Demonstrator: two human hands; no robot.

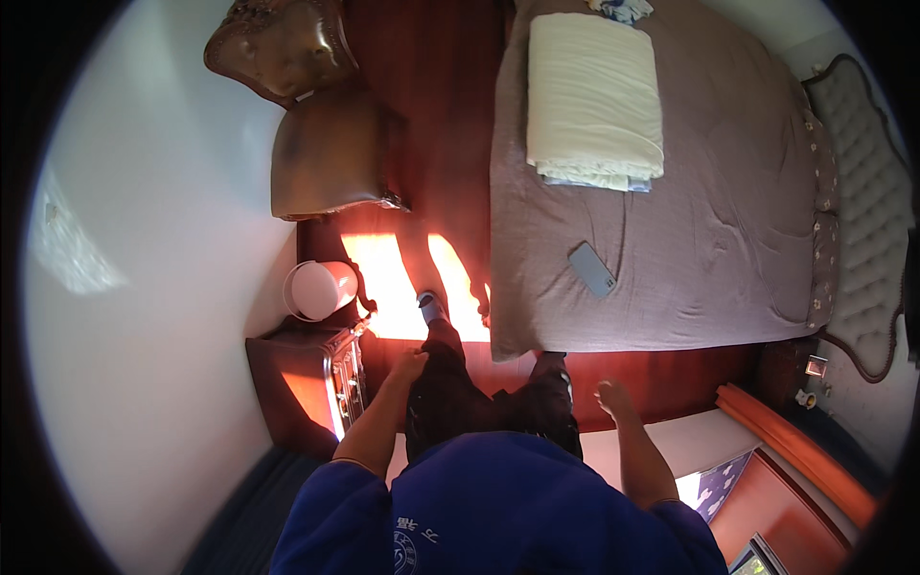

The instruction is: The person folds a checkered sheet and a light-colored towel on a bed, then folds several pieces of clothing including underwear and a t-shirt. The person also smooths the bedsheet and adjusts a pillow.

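My left hand [410, 364] hangs beside my dark-trousered left thigh, above the floor near the wooden cabinet; its fingers are too small and shaded to tell apart. On the other side, my right hand [612, 397] hangs in the air by the bed's near edge, fingers loosely bent and apart, with nothing seen in it. The bed, covered in a grey-brown sheet [719, 287], lies ahead and to the right. A phone [593, 269] rests back up on the sheet. Farther off sits a folded pale yellow quilt [595, 97].
A brown leather-upholstered chair [327, 154] stands against the left wall. Nearer are a pink bucket [316, 291] and a carved wooden cabinet [309, 381]. Sunlight crosses the red wooden floor [445, 86]. A tufted headboard [862, 194] closes the bed's right end; an orange curtain [798, 453] hangs lower right.
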